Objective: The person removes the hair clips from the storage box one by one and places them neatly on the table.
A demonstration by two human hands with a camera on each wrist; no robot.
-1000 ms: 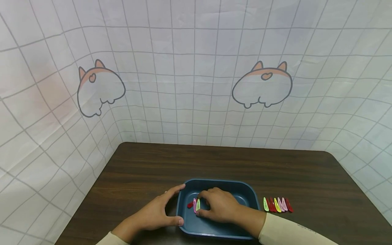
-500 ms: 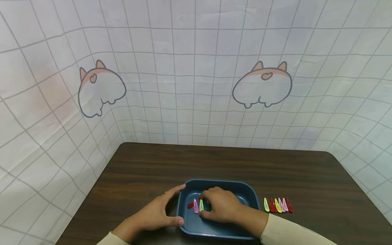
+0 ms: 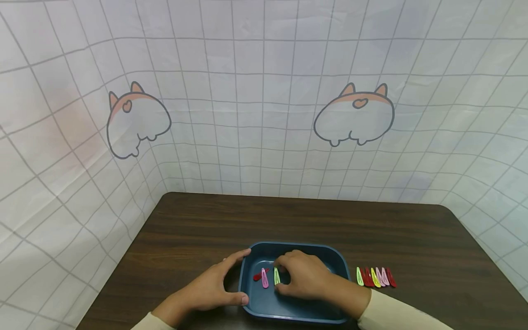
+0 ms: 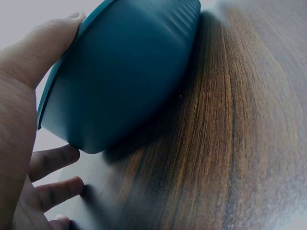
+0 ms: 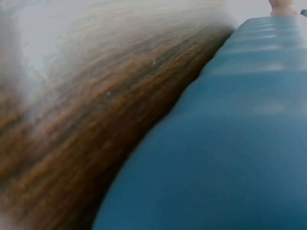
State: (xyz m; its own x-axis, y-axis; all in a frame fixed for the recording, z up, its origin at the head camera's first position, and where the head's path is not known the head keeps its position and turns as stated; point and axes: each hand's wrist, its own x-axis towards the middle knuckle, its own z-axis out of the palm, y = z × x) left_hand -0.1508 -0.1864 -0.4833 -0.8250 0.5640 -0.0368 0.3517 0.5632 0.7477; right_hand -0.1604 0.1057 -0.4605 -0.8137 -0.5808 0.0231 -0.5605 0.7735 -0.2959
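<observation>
Inside the blue tray (image 3: 297, 317), my right hand (image 3: 307, 275) pinches a light green snap hair clip (image 3: 277, 276) between thumb and forefinger. Left of it lie a pink hair clip (image 3: 265, 278) and a red one (image 3: 257, 277), the red partly behind the pink. My left hand (image 3: 208, 285) is spread at the tray's left end, thumb and forefinger touching the rim. In the left wrist view its thumb (image 4: 48, 45) lies along the rim, with other fingers by the tray's outer wall (image 4: 120, 81). The right wrist view shows only the tray's ridged side (image 5: 230, 143), not the clip.
To the right of the tray, a row of several hair clips (image 3: 375, 277) in green, red, yellow and pink lies on the dark wooden table (image 3: 288, 217). A white gridded curtain (image 3: 264, 114) hangs behind and at both sides. The right forearm crosses the tray's right rim.
My right hand has shifted right within the tray with the green clip, drawing it away from the pink clip, which now shows fully. The left hand stays at the tray's left end.
</observation>
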